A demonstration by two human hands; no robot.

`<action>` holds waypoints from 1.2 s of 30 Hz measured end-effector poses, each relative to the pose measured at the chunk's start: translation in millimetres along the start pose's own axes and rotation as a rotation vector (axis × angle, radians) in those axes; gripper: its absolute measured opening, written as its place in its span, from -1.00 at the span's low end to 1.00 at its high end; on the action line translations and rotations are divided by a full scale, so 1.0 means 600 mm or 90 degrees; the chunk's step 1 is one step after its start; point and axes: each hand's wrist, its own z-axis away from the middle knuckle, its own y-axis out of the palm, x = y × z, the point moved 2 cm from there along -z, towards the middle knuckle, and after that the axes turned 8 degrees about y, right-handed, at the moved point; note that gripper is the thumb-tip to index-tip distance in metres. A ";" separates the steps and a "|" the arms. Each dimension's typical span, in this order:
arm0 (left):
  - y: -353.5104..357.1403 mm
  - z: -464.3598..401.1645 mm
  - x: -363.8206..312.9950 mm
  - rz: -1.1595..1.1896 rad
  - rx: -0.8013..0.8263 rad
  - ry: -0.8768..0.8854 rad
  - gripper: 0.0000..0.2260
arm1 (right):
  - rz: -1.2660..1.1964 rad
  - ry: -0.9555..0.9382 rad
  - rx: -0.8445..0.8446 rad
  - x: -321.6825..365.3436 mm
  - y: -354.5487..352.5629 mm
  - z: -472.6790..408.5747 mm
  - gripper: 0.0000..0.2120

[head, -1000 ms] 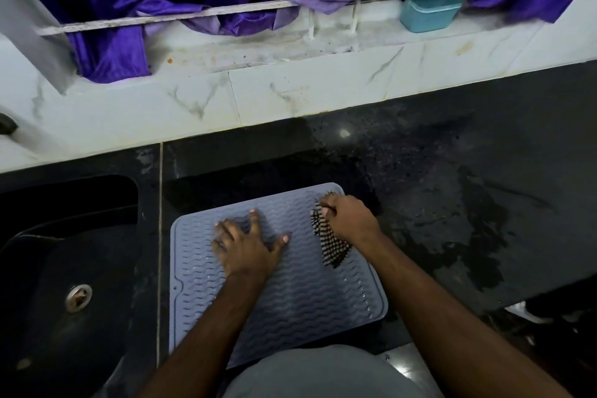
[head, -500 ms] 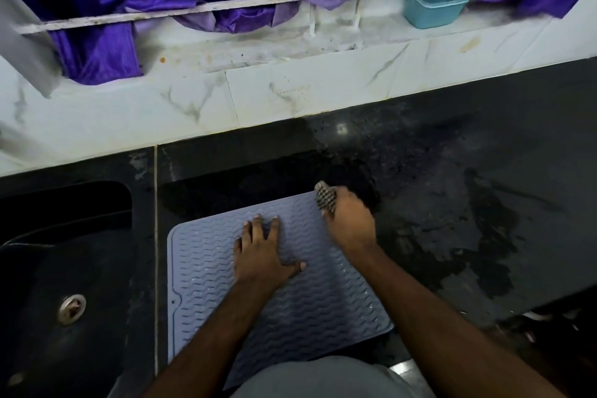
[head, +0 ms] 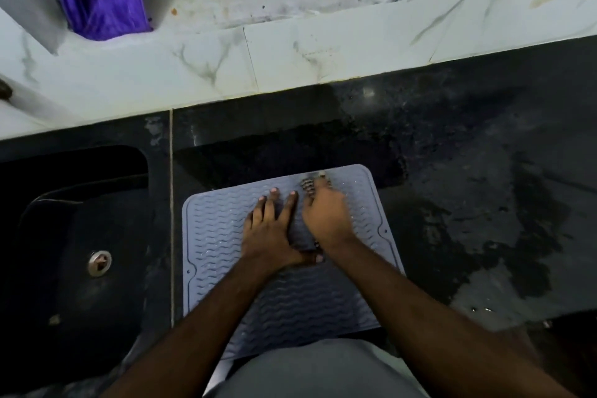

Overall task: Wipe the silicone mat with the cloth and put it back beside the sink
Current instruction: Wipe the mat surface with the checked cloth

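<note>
The silicone mat [head: 226, 236] lies flat on the dark desk [head: 452, 139], by the desk's near edge and just right of the sink [head: 80, 236], its left side running close along the seam that borders the basin. Its near edge reaches the desk's front edge, where the person's body hides it. The left hand [head: 268, 233] lies flat on the middle of the mat, fingers spread and thumb out to the right, a wide grip that holds nothing and only pins the sheet. The right hand [head: 326, 213] is closed on the checked cloth [head: 308, 186], a narrow grip bunched round the fabric, which shows past the fingertips near the mat's far edge and again as a scrap below the palm; this hand is a little blurred.

The mat looks thin, light and floppy, with wavy ridges and a raised rim. It probably clings to the stone rather than sliding, yet the desk to the right shows wet patches, so it could skate if pushed sideways without the pinning hand. It will likely sag and fold if lifted by one corner alone. A sound hold for setting it back would be two corners or opposite edges, pinched between thumb and fingers. The cloth is soft and shapeless, fit to be crumpled in a fist
</note>
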 end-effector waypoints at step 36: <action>0.007 0.101 0.166 0.139 -0.120 -0.056 0.25 | 0.193 -0.168 0.036 0.133 0.114 0.060 -0.69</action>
